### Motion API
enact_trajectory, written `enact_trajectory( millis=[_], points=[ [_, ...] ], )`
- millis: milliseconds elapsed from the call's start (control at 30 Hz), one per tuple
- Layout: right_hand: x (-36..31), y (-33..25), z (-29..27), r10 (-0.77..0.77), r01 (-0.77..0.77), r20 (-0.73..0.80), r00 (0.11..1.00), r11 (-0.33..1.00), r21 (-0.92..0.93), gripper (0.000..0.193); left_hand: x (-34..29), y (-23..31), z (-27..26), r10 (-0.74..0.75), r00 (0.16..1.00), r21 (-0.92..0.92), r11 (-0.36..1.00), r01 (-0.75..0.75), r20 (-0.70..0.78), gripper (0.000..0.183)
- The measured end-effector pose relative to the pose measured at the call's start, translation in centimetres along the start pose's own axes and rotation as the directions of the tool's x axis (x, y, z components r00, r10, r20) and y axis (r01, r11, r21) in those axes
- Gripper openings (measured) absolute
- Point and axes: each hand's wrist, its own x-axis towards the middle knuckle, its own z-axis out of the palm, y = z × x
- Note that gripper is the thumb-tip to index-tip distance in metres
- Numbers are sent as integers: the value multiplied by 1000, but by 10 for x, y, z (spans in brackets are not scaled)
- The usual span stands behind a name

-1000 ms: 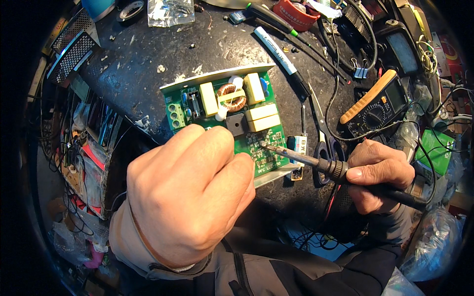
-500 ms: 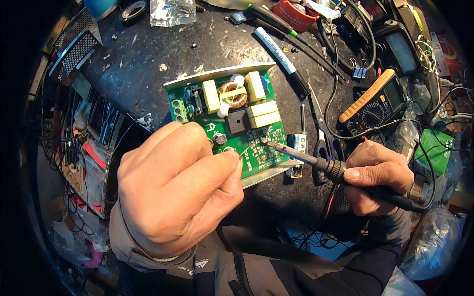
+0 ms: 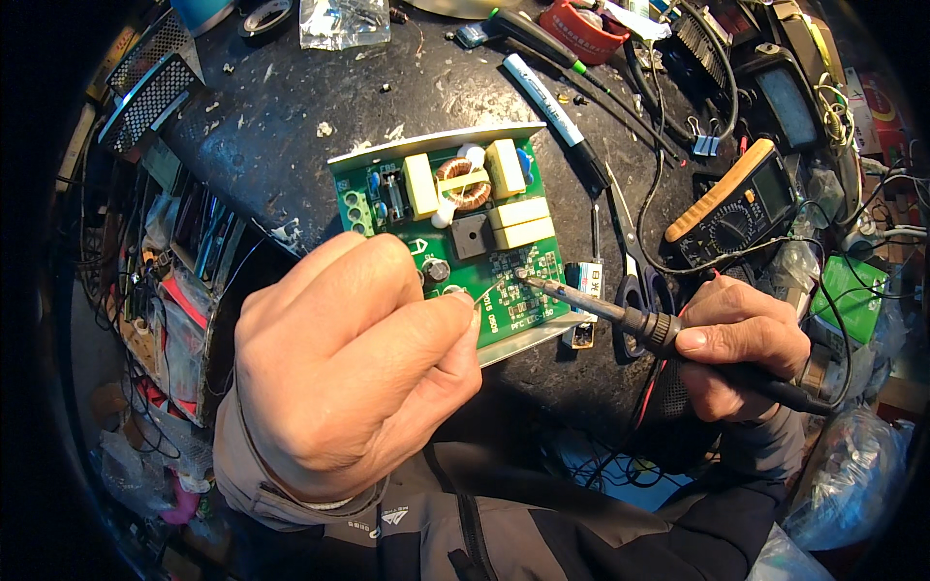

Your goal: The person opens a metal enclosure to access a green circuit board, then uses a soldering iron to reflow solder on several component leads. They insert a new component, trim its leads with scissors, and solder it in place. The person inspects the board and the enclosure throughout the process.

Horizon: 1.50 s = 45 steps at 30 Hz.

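My left hand is closed in a pinch, with a thin strand of solder wire coming out past the thumb tip. A soldering iron lies in the grip of my right hand, held like a pen. Its tip touches, or nearly touches, the small parts at the right of a green circuit board, close to the end of the wire. On the board stand a copper toroid coil, yellow block capacitors and a black square component. My left hand hides the board's lower left corner.
Right of the board lie scissors, a small white box and a marker. A yellow-and-black multimeter sits farther right among cables. Perforated metal pieces stand at far left; a clear bag lies at the back.
The whole scene has shifted very slightly in the picture. Both hands keep their grips, and the iron's tip stays at nearly the same spot on the board.
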Motion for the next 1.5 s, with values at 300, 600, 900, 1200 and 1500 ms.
enact_trajectory(
  millis=[300,600,900,1200,1500],
  points=[
    [4,-5,4,11,-12,-29,1000,999,-30,32,0,0,-1,0,1000,0,1000,0,15,17],
    [-13,-9,-9,22,15,-242,970,989,150,24,-3,4,-6,-73,996,-5,997,73,43,15],
    [-34,-21,-22,290,-289,2,957,955,-64,18,-7,9,2,-124,992,-16,992,124,6,8],
    [-32,-12,-10,264,-257,51,963,960,-114,16,-4,-1,3,-32,999,19,999,32,6,6],
    [-23,-14,-13,321,-307,85,943,941,-143,16,2,5,9,-113,990,181,975,126,-83,8]
  ],
)
